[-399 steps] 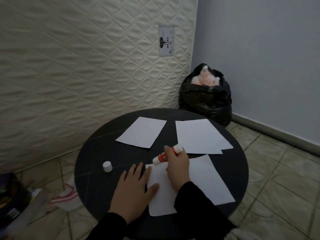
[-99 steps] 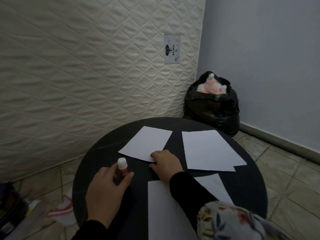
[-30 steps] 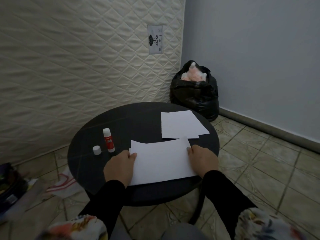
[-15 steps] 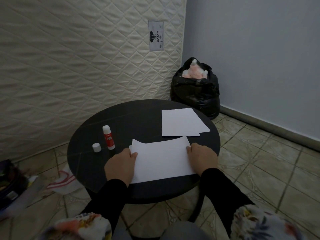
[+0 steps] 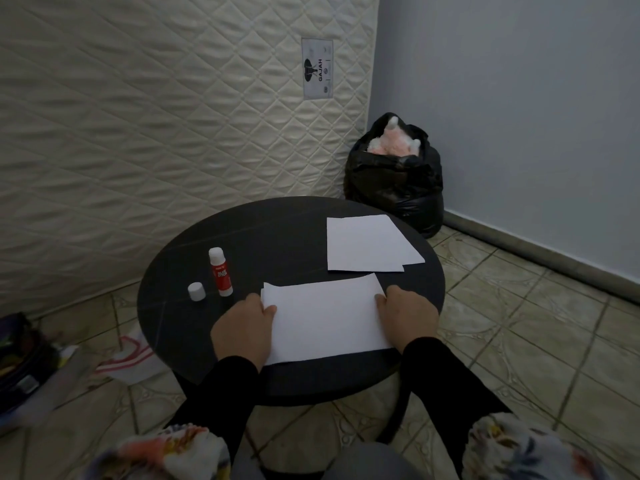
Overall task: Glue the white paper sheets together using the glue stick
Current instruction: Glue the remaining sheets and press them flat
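Note:
Two stacked white paper sheets (image 5: pixel 325 317) lie near the front of the round black table (image 5: pixel 270 237), the lower one peeking out at the top left corner. My left hand (image 5: pixel 242 329) holds the stack's left edge and my right hand (image 5: pixel 408 317) holds its right edge. A red glue stick (image 5: pixel 220 271) stands upright to the left, its white tip bare. Its white cap (image 5: pixel 196 291) sits on the table beside it. Another pair of overlapping white sheets (image 5: pixel 370 244) lies at the back right of the table.
A quilted mattress (image 5: pixel 156 116) leans against the wall behind the table. A full black rubbish bag (image 5: pixel 394 181) sits in the corner. Bags and clutter (image 5: pixel 31 368) lie on the tiled floor to the left, with a cloth (image 5: pixel 128 358) near the table's foot.
Over the last second both hands kept their hold on the stack's side edges and the sheets stayed put. Earlier, the glue stick was set down and a far sheet was laid on the near one.

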